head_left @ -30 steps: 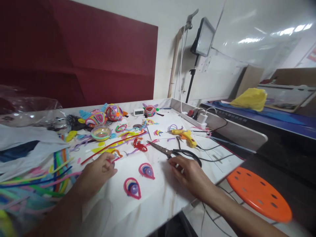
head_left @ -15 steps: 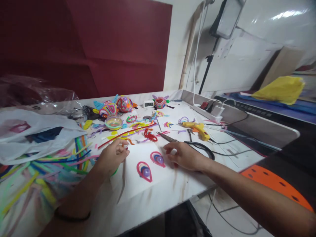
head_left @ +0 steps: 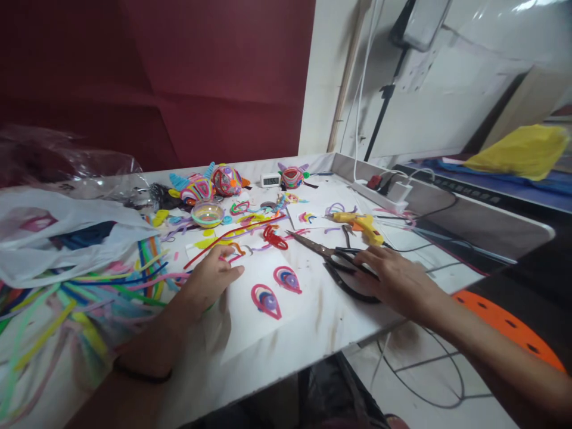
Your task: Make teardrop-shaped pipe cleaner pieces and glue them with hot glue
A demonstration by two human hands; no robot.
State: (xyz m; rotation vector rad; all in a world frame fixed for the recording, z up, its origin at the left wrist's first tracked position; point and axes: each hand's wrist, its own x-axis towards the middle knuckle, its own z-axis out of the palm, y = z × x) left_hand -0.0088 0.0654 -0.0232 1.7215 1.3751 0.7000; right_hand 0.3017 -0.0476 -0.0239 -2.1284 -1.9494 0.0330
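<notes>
My left hand point(head_left: 217, 279) rests at the left edge of a white paper sheet point(head_left: 252, 336), thumb stretched out apart from the loosely curved fingers, with nothing seen in it. Two drop-shaped eye pieces lie on that sheet: a lower left eye point(head_left: 267, 302) and an upper right eye point(head_left: 288, 279), each with a pink outline and a purple bead. To the right, my right hand point(head_left: 393, 277) has its fingers curled over a black handle of the large scissors point(head_left: 319, 247). The scissors lie on the table, blades pointing away to the left; some fingertips are hidden.
A yellow glue gun point(head_left: 364, 226) lies behind the scissors. Red pipe cleaners point(head_left: 274, 237) and a small bowl point(head_left: 208, 215) sit farther back, near decorated balls point(head_left: 227, 180) and a digital clock point(head_left: 270, 180). Many colourful pipe cleaners point(head_left: 98, 304) cover the left side. Cables run right.
My right hand has moved right, from beside the eye pieces to the scissors' handles. My left thumb has spread away from its fingers, while that hand stays by the paper.
</notes>
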